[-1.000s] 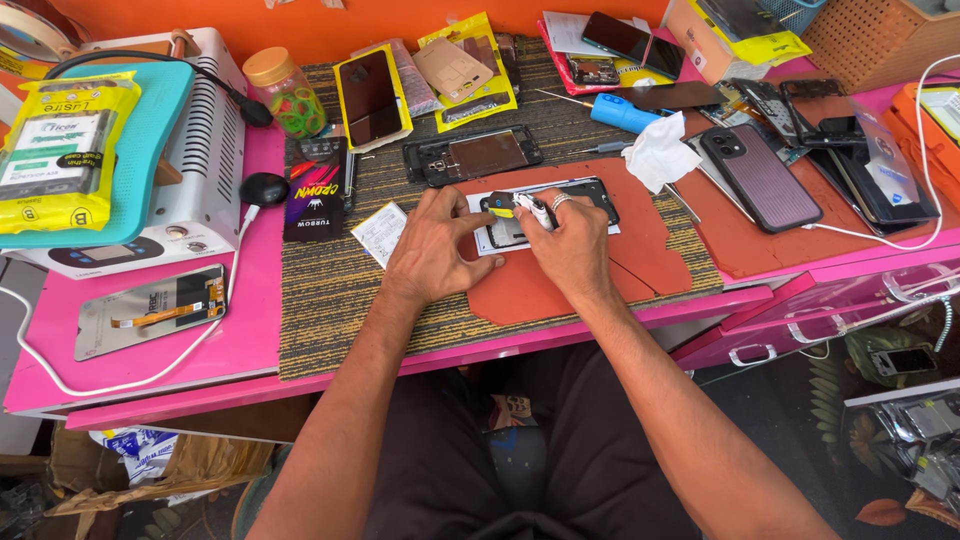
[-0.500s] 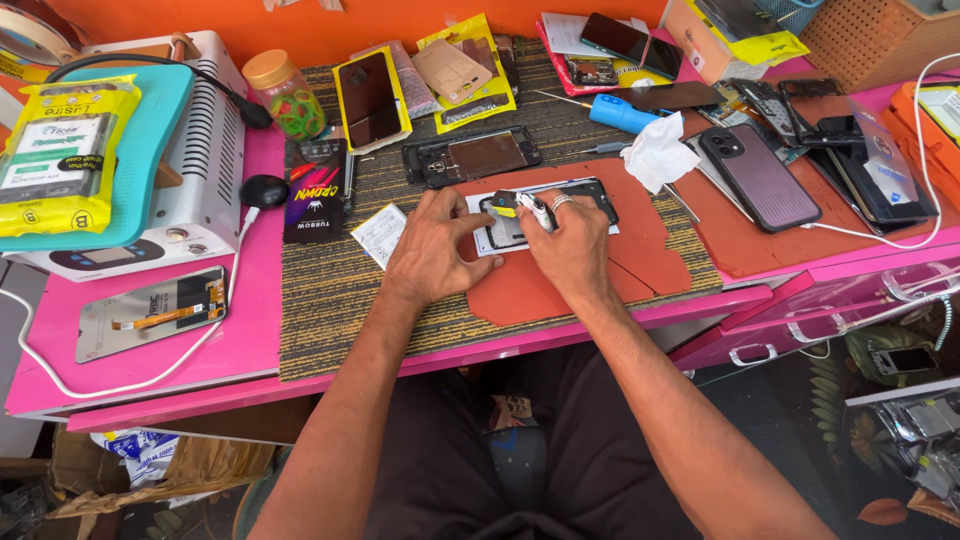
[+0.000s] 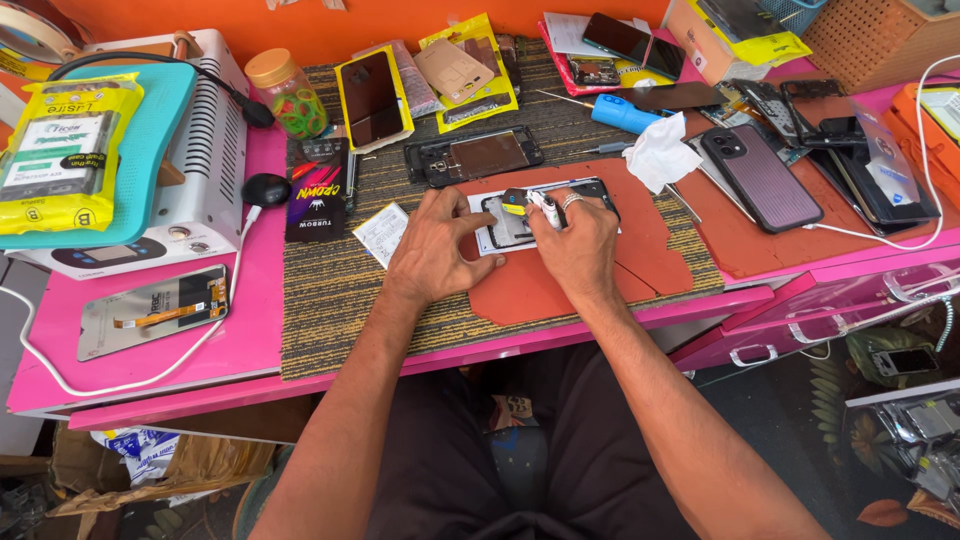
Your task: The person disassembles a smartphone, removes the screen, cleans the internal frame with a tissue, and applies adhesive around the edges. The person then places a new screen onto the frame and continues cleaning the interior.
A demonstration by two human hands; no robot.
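While the left hand [image 3: 440, 245] presses flat on the opened phone [image 3: 515, 215], the right hand [image 3: 580, 240] pinches a small white tool [image 3: 545, 207] inside; back cover not yet refitted.

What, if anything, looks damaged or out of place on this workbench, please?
The phone under the left hand and right hand lies opened, its insides exposed. A loose screen panel with a bare ribbon cable sits apart near the pink table's left edge.

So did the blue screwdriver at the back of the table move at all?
No. The blue screwdriver lies in the same spot beside the white tissue, behind the opened phone that both hands work on.
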